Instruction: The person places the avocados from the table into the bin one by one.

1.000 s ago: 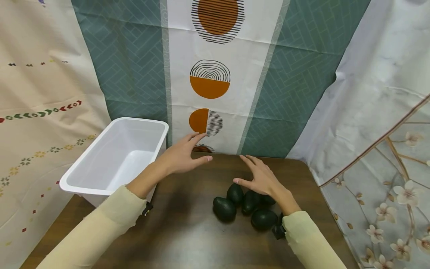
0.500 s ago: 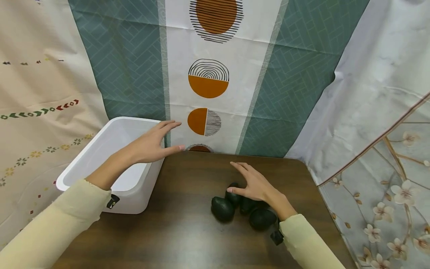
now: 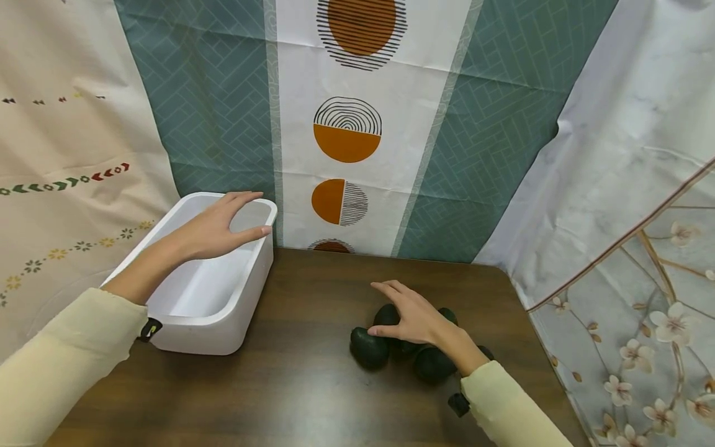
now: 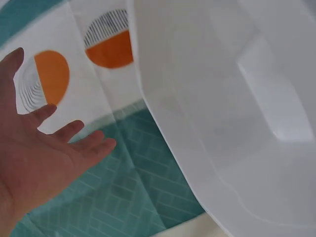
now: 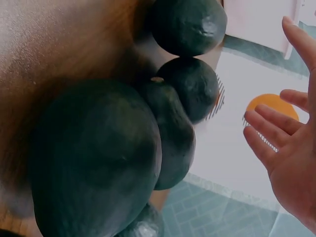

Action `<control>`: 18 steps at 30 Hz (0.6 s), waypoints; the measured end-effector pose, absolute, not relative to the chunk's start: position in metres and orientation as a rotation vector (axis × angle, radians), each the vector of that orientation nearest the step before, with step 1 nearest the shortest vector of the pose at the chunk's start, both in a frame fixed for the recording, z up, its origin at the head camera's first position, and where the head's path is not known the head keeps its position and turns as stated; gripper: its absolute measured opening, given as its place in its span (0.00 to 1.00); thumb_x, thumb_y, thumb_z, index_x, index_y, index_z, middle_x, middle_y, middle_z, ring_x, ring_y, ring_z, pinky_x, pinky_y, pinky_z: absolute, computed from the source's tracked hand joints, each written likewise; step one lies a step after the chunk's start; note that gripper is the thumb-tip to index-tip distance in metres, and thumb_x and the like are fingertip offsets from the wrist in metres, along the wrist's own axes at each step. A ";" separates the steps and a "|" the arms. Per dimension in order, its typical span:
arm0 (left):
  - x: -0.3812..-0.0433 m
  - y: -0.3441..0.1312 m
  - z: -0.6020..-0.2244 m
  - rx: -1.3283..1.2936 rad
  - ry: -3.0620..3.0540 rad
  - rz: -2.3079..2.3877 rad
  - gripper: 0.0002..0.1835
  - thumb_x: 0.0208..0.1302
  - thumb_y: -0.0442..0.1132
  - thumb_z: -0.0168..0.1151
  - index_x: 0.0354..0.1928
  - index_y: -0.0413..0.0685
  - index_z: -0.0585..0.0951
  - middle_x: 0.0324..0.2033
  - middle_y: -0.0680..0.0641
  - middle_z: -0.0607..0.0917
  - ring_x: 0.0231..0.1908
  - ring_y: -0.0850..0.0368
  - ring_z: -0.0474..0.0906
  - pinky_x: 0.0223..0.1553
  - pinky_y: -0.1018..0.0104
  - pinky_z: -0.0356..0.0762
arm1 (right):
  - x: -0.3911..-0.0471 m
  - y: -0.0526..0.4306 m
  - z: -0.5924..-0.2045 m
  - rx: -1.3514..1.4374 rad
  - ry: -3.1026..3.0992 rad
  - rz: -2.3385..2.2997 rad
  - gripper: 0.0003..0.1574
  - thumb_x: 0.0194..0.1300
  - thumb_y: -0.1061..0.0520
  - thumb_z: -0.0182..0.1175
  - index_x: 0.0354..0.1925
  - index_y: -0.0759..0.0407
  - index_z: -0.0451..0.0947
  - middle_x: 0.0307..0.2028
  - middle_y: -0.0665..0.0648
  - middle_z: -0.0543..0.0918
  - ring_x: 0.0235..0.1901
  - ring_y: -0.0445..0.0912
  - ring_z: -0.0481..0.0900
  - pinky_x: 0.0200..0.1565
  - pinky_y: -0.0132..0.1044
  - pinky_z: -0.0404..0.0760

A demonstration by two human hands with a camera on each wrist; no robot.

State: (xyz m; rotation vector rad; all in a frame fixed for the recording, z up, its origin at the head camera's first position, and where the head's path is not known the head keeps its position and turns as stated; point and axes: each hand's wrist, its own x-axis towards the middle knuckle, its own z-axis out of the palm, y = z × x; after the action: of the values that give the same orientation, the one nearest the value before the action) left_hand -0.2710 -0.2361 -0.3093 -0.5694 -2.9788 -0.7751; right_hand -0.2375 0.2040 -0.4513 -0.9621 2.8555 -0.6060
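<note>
Several dark green avocados [image 3: 369,349] lie grouped on the table, partly hidden by my right hand [image 3: 410,318]. That hand hovers over them with fingers spread and holds nothing. From the right wrist view, the nearest avocado [image 5: 96,158] looks large, a pear-shaped one [image 5: 170,133] leans close behind it, and my palm [image 5: 298,168] is off to the side. On the left stands a deep white plastic tub [image 3: 254,285]. My left hand [image 3: 212,231] is above its opening, fingers extended and thumb apart, with nothing in it. The left wrist view looks into the tub's bare inside [image 4: 207,123].
The brown wooden table [image 3: 301,347] ends at a hanging cloth [image 3: 218,112] with teal panels and orange circles. A cream patterned cloth [image 3: 67,143] hangs at the left, a white floral one [image 3: 631,310] at the right.
My left hand has moved left, from beside the tub to above its opening. My right hand has come slightly down and left over the avocados, which stay where they were.
</note>
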 end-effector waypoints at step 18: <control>-0.276 -0.308 -0.323 -0.403 -3.044 -0.653 0.50 0.75 0.65 0.59 0.83 0.41 0.55 0.77 0.25 0.57 0.75 0.24 0.54 0.68 0.24 0.56 | -0.220 0.195 -0.458 -0.985 2.773 -0.580 0.62 0.60 0.23 0.70 0.81 0.45 0.62 0.73 0.54 0.71 0.70 0.53 0.72 0.66 0.56 0.76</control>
State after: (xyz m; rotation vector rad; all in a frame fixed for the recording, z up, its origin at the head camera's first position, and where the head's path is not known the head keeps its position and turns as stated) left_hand -0.2765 -0.3085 -0.3234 -0.4033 -3.0440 -0.6533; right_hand -0.2202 0.1947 -0.4582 -0.9853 2.7728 -0.5801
